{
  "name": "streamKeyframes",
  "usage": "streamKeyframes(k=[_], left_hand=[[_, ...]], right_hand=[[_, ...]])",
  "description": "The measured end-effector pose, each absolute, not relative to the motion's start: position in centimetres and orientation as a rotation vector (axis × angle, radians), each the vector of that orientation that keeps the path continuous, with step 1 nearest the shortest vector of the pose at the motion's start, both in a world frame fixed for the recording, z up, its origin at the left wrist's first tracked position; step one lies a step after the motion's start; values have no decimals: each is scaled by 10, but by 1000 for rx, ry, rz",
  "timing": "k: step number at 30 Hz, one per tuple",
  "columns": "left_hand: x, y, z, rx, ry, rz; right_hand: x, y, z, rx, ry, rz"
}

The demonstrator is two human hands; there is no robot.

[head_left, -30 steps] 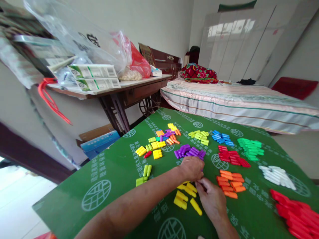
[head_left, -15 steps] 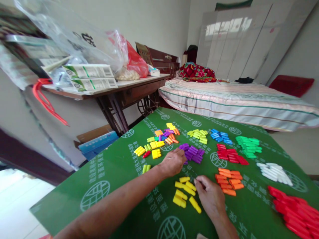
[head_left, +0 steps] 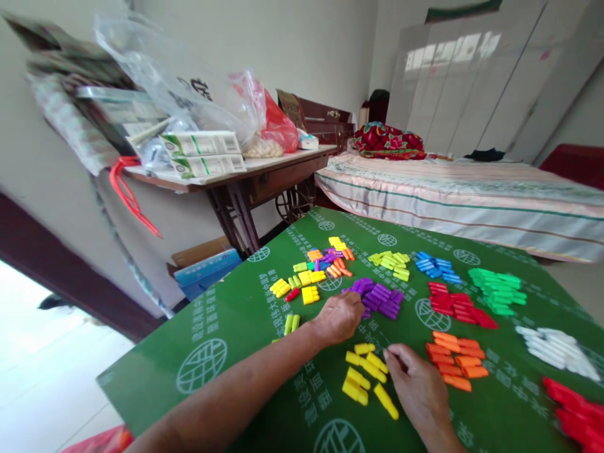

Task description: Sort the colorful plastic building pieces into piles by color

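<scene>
Small plastic pegs lie sorted by colour on a green printed mat (head_left: 236,314). My left hand (head_left: 337,318) rests knuckles-up at the near edge of the purple pile (head_left: 377,296), its fingers curled under and hidden. My right hand (head_left: 418,390) lies just right of the yellow pile (head_left: 365,374), fingers drawn together in a pinch at its edge; what they hold, if anything, I cannot make out. An orange pile (head_left: 455,362) sits to the right of that hand.
Further piles: red (head_left: 455,305), green (head_left: 497,286), blue (head_left: 436,265), lime (head_left: 391,260), white (head_left: 557,346), a mixed heap (head_left: 318,270), more red (head_left: 576,412) at the right edge. A cluttered wooden table (head_left: 264,167) stands left, a bed (head_left: 462,189) behind.
My left hand has drawn back from beside my right hand to the left, toward the purple pile's near edge. My right hand stays by the yellow pegs. The camera view shifted slightly.
</scene>
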State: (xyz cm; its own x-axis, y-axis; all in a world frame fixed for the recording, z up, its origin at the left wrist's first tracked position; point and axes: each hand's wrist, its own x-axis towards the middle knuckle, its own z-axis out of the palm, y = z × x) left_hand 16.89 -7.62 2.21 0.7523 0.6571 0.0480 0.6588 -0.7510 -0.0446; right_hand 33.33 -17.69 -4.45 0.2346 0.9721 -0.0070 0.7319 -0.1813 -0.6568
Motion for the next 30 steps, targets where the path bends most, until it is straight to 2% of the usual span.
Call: streamKeyframes(k=[3, 9, 16, 23, 30], left_hand=[[159, -72, 24, -2894, -1120, -153], [125, -26, 45, -2471, -1957, -133], [119, 31, 49, -2181, -2367, -87], [132, 30, 56, -2188, -2345, -35], [170, -27, 69, -2660, -1827, 83]], right_hand=[[335, -176, -47, -1975, -1575, 623], [330, -178, -42, -1980, -1546, 527], [329, -179, -43, -1951, -1553, 482], [328, -178, -40, -1965, -1546, 506], [329, -177, -39, -2006, -1551, 504]])
